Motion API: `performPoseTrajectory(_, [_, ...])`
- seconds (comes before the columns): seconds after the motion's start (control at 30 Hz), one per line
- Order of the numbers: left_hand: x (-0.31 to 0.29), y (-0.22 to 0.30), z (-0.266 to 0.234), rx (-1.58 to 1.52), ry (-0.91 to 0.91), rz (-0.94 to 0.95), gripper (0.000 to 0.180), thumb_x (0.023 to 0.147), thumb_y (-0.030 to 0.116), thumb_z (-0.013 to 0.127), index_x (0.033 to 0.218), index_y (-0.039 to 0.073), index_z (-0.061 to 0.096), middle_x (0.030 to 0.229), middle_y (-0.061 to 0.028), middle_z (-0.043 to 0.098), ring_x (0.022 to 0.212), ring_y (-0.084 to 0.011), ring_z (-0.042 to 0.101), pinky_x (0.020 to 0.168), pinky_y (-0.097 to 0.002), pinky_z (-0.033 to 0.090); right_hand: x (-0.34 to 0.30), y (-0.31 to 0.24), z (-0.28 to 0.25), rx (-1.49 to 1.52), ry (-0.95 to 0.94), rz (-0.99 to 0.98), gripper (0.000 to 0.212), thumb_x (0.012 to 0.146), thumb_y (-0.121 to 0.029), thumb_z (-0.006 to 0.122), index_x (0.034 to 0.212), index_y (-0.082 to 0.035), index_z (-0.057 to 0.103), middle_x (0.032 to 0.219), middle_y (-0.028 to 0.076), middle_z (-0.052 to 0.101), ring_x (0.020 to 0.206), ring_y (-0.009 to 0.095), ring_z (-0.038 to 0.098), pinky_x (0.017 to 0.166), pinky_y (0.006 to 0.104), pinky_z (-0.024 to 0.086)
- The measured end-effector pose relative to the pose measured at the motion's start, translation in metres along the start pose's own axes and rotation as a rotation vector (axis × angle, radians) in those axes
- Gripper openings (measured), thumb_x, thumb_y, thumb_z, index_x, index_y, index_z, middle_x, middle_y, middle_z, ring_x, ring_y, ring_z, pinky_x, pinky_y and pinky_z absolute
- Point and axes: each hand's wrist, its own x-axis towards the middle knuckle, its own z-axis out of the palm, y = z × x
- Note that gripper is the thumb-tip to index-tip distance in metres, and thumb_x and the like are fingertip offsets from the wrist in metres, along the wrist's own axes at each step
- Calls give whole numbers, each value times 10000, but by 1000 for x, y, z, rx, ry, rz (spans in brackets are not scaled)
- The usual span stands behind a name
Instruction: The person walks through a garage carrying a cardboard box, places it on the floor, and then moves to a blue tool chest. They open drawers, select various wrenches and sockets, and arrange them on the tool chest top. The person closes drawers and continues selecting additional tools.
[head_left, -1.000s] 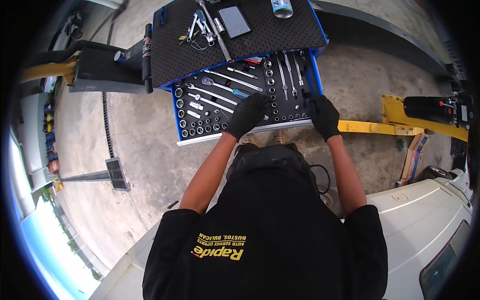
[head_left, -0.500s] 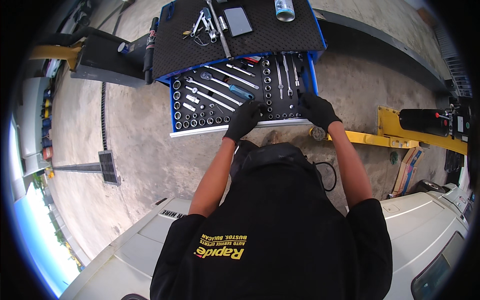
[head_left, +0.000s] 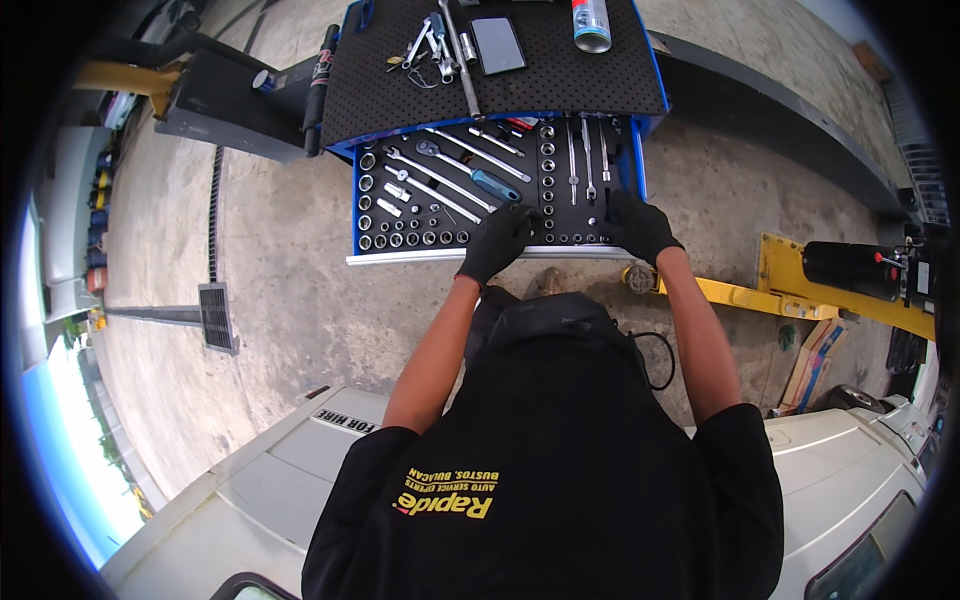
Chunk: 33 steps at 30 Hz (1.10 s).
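A tool drawer [head_left: 420,259] is pulled out of a blue cabinet, its dark foam insert holding sockets [head_left: 548,168], extension bars, a blue-handled ratchet [head_left: 490,183] and a combination wrench [head_left: 410,168]. Over the drawer's front part, just below the ratchet's handle, my left hand [head_left: 497,243] in a black glove has its fingers curled together. Whatever lies in them, if anything, is hidden against the dark foam. My right hand [head_left: 645,228], gloved too, is at the drawer's front right corner, beside the slim drive handles [head_left: 588,165]. Its fingers reach inward, bent and apart, with nothing visible in them.
On the cabinet's black mat top [head_left: 370,90] lie loose wrenches, a long metal bar [head_left: 463,70], a phone-like tablet [head_left: 498,46] and a spray can [head_left: 592,28]. A yellow lift arm [head_left: 735,294] stands right of the drawer. A pale vehicle [head_left: 240,500] is behind me.
The view has shifted, so the cabinet and drawer sit farther right in the picture. Both hands stay over the drawer's front, now slightly farther left relative to it.
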Motion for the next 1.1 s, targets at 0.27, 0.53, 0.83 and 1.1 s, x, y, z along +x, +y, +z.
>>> performPoseTrajectory(0.27, [1, 1, 0, -56, -18, -19, 244, 980, 149, 635, 1210, 122, 710, 1113, -142, 715, 1043, -384, 696, 907, -496, 557, -4, 2, 4, 26, 36, -8, 421, 937, -448, 712, 1256, -183, 643, 1190, 93, 753, 1087, 362, 725, 920, 495, 581])
performPoseTrajectory(0.53, [-4, 17, -12, 1, -140, 41, 250, 958, 132, 645, 1173, 135, 772, 1108, -100, 716, 1030, -337, 710, 900, -464, 575, -4, -2, -1, 40, -9, 3, 403, 927, -416, 719, 1242, -171, 659, 1189, 96, 755, 1092, 356, 724, 926, 489, 583])
performPoseTrajectory(0.83, [-6, 24, -15, 53, -132, 133, 288, 907, 92, 671, 1127, 202, 821, 1199, -56, 727, 1153, -297, 687, 939, -462, 577, -3, -5, -6, 24, -23, 4, 401, 914, -417, 725, 1224, -171, 664, 1191, 110, 754, 1091, 367, 727, 929, 494, 585])
performPoseTrajectory(1.1, [-2, 28, -18, 63, -143, 169, 257, 890, 93, 686, 1096, 170, 819, 1351, -73, 718, 1257, -296, 654, 1048, -465, 548, -3, -2, -4, 6, -40, 14, 413, 916, -429, 721, 1241, -182, 663, 1208, 114, 751, 1087, 377, 727, 918, 502, 587])
